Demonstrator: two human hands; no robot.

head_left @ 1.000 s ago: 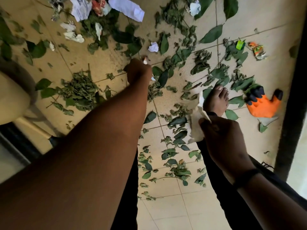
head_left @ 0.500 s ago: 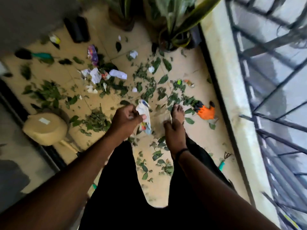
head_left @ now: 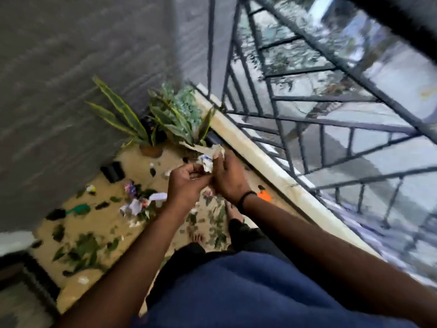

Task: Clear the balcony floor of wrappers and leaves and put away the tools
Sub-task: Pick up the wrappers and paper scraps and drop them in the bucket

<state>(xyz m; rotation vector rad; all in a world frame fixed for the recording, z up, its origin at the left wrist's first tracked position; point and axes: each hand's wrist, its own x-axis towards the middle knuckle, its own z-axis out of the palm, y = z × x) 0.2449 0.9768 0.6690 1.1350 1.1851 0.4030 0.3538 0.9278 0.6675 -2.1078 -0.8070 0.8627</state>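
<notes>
Two hands meet above the balcony floor [head_left: 104,221]: the left hand [head_left: 186,183] and right hand [head_left: 228,179] both grasp crumpled wrappers [head_left: 209,158]. Leaves [head_left: 85,250] and more paper scraps [head_left: 136,205] litter the floor's left edge near potted plants [head_left: 151,129].

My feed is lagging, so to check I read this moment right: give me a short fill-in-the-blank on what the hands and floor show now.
1. Both hands, left hand and right hand, hold crumpled ____ in front of the chest.
2. The wristband is on the ____ arm.
3. The potted plants stand in the corner where the grey wall meets the ____.
4. Scattered green ____ lie on the balcony floor.

Missing words: wrappers; right; railing; leaves
</notes>
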